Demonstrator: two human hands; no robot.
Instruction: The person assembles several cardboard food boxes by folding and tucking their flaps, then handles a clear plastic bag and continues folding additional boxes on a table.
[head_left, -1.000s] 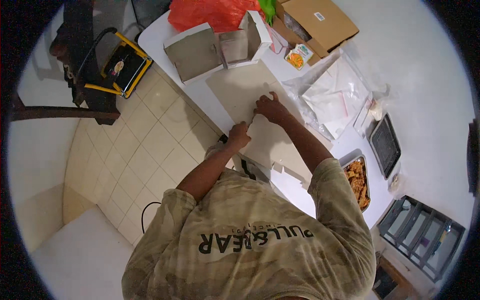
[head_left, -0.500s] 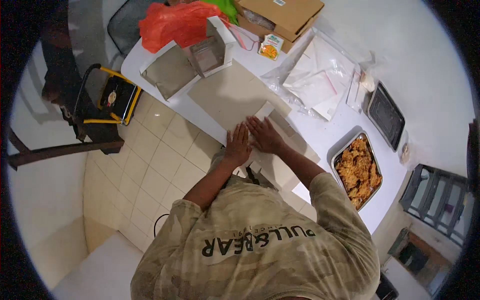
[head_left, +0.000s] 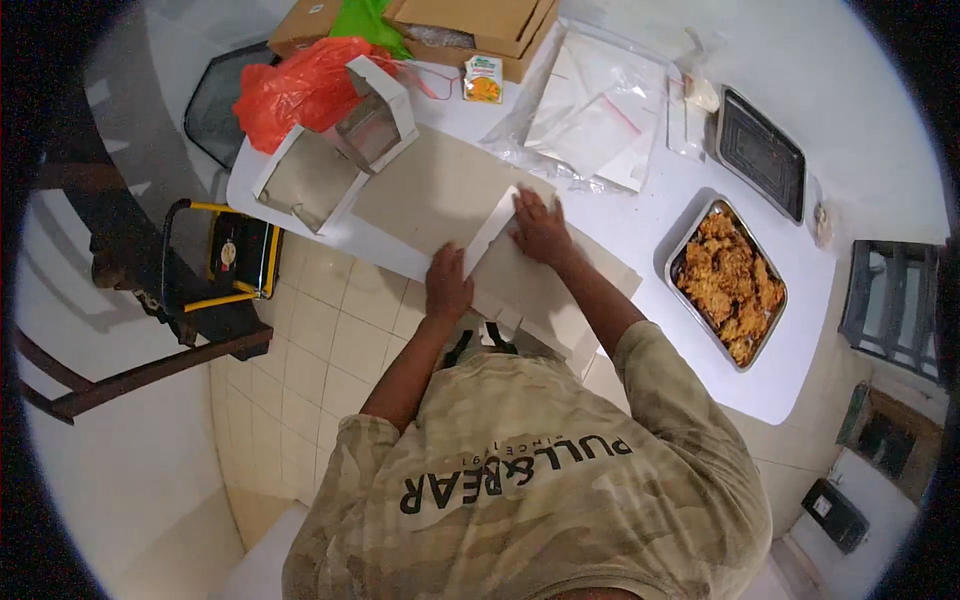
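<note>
A flat cardboard box blank, grey-brown with a white edge, lies across the near side of the table, partly against my body. A narrow white-edged flap stands up across its middle. My left hand holds the near end of this flap, its fingers curled at the edge. At the far end, my right hand has its fingers and thumb on the flap. The undersides of both hands are hidden. Part of the blank nearest me is creased and bent beside my right forearm.
A partly folded box with raised panels stands at the table's left end beside a red plastic bag. Fried food fills a metal tray at right. Behind are a black tray, plastic-wrapped white sheets, a small packet and a cardboard carton.
My hands have moved apart, from lying side by side on the cardboard to the two ends of the flap. The flap's white edge now shows between them. The whole view has shifted.
</note>
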